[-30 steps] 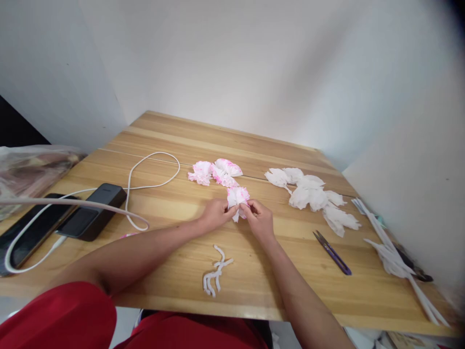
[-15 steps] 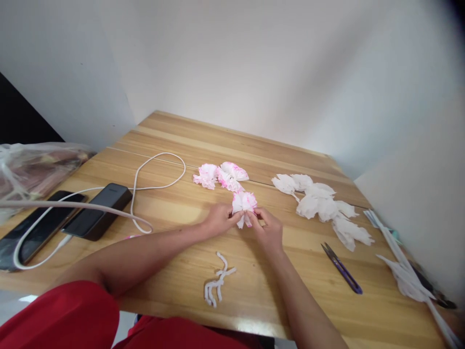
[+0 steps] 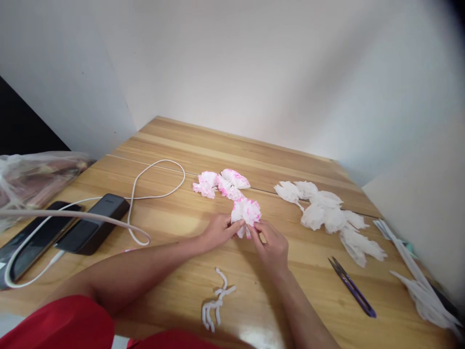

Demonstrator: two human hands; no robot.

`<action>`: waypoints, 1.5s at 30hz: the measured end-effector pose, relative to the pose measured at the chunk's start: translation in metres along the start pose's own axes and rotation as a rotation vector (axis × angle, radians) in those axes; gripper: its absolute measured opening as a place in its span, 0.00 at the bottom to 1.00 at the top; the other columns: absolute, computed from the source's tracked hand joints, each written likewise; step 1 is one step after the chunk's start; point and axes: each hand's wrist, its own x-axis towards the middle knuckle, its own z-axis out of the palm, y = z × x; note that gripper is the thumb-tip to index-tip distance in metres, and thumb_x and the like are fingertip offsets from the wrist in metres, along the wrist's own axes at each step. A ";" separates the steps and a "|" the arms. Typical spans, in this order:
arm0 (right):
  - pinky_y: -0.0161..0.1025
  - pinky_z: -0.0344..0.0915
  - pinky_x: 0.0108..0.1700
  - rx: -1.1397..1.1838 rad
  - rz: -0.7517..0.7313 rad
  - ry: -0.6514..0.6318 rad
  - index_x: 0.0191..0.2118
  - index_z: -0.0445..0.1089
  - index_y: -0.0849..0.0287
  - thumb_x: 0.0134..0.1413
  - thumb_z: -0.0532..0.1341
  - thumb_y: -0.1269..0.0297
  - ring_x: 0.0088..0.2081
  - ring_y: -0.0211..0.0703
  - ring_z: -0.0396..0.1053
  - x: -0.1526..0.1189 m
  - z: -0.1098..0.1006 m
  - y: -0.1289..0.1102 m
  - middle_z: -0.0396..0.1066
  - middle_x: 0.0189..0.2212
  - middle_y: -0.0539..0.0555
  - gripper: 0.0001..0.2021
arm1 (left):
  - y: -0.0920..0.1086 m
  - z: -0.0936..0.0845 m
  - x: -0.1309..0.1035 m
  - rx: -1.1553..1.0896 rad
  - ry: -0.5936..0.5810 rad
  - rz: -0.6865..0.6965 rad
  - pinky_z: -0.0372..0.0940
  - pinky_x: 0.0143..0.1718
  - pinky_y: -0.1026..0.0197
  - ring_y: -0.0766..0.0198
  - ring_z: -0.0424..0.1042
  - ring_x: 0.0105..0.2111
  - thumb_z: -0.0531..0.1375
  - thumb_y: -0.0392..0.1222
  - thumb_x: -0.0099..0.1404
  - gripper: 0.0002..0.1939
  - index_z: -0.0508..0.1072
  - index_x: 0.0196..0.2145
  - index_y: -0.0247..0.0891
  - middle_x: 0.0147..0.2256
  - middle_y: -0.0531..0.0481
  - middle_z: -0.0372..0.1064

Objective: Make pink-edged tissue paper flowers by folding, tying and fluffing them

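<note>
Between my two hands is a ruffled white paper flower (image 3: 246, 210) with pink edges. My left hand (image 3: 220, 230) pinches it from the left, thumb laid across its front. From the right, my right hand (image 3: 271, 244) grips its lower edge between thumb and fingers. Just beyond it lie more pink-edged paper flowers (image 3: 232, 183), bunched on the wooden table (image 3: 174, 286). Nearer to me rest several short white fuzzy strips (image 3: 218, 305), tangled together.
White gathered tissue pieces (image 3: 323, 208) lie to the right, with purple-handled thread snips (image 3: 352, 287) in front of them. On the left are a power bank (image 3: 96, 224), a phone (image 3: 32, 237) and a looped white cable (image 3: 160, 195). A plastic bag (image 3: 39, 179) sits at the far left.
The camera view has tilted slightly, so the table sits lower in the picture. The flower in my hands looks fuller and rounder at the top; both hands still hold it.
</note>
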 end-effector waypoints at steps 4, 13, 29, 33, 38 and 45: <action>0.34 0.68 0.36 -0.036 -0.044 0.000 0.35 0.67 0.60 0.57 0.59 0.71 0.34 0.39 0.73 0.002 -0.002 -0.001 0.73 0.30 0.54 0.01 | 0.001 -0.001 -0.001 -0.029 0.000 0.006 0.58 0.24 0.69 0.67 0.66 0.23 0.51 0.53 0.65 0.24 0.71 0.24 0.31 0.22 0.50 0.67; 0.33 0.68 0.36 -0.008 -0.026 -0.024 0.35 0.67 0.59 0.56 0.59 0.72 0.33 0.37 0.72 0.001 -0.003 -0.001 0.72 0.30 0.54 0.02 | -0.001 0.001 -0.001 0.001 0.004 -0.022 0.59 0.23 0.69 0.66 0.67 0.22 0.51 0.53 0.65 0.24 0.71 0.23 0.31 0.21 0.49 0.68; 0.34 0.67 0.34 0.005 -0.002 -0.022 0.35 0.67 0.59 0.57 0.58 0.71 0.34 0.39 0.72 -0.003 -0.002 -0.001 0.72 0.30 0.54 0.02 | -0.006 0.002 0.000 -0.022 -0.037 -0.040 0.60 0.24 0.68 0.66 0.67 0.24 0.51 0.56 0.65 0.25 0.71 0.25 0.31 0.22 0.49 0.68; 0.34 0.68 0.36 0.011 -0.005 -0.014 0.35 0.67 0.59 0.56 0.59 0.72 0.34 0.39 0.72 -0.001 -0.003 -0.002 0.72 0.30 0.54 0.02 | -0.006 0.002 -0.001 -0.022 -0.025 -0.030 0.58 0.23 0.68 0.67 0.66 0.22 0.51 0.55 0.65 0.25 0.71 0.24 0.30 0.21 0.49 0.67; 0.33 0.68 0.36 0.008 -0.002 -0.005 0.34 0.68 0.60 0.56 0.59 0.72 0.34 0.39 0.72 -0.001 -0.003 -0.003 0.73 0.31 0.54 0.02 | -0.004 0.001 -0.002 -0.031 -0.017 -0.026 0.57 0.22 0.69 0.67 0.65 0.22 0.51 0.56 0.65 0.25 0.71 0.24 0.30 0.21 0.50 0.66; 0.35 0.68 0.36 0.039 0.015 -0.004 0.34 0.68 0.59 0.57 0.58 0.71 0.34 0.39 0.72 0.000 -0.003 -0.004 0.73 0.31 0.54 0.02 | -0.006 0.001 -0.002 0.000 -0.011 -0.022 0.58 0.23 0.68 0.67 0.65 0.22 0.51 0.56 0.65 0.26 0.70 0.23 0.31 0.21 0.49 0.66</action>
